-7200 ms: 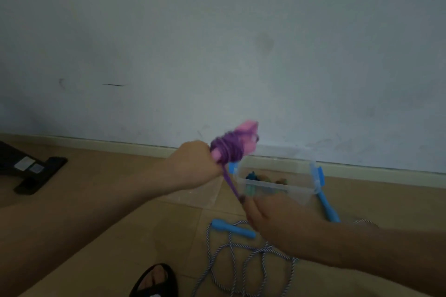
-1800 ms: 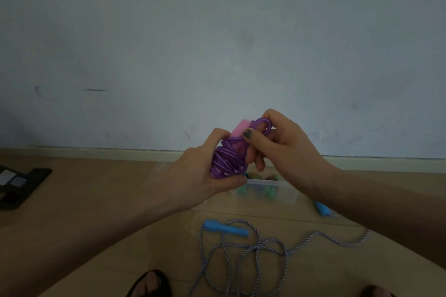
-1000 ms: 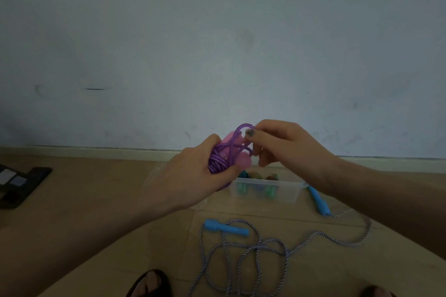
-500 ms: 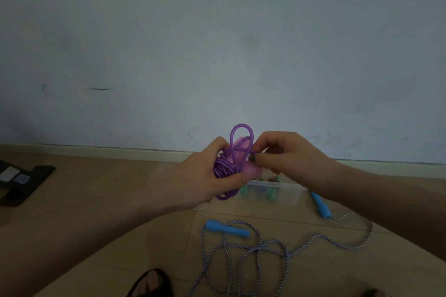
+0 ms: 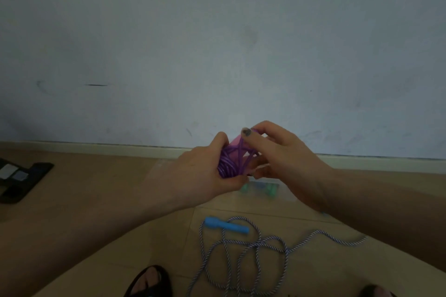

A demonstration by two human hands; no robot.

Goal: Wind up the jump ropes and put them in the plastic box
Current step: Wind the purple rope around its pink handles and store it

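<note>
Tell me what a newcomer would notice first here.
Both hands meet mid-frame: the left hand grips a wound purple rope while the right hand pinches its top. On the floor below sprawls a loose striped rope with a blue handle; the plastic box sits behind the hands.

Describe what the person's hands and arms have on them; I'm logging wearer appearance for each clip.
Both forearms are bare as far as the frame shows: no sleeves, watch, bracelets or gloves. The right hand has dark polish on its one visible nail. No rings show on it or on the left hand. Black open-toed sandals show at the bottom edge, the left sandal the plainer one.
</note>
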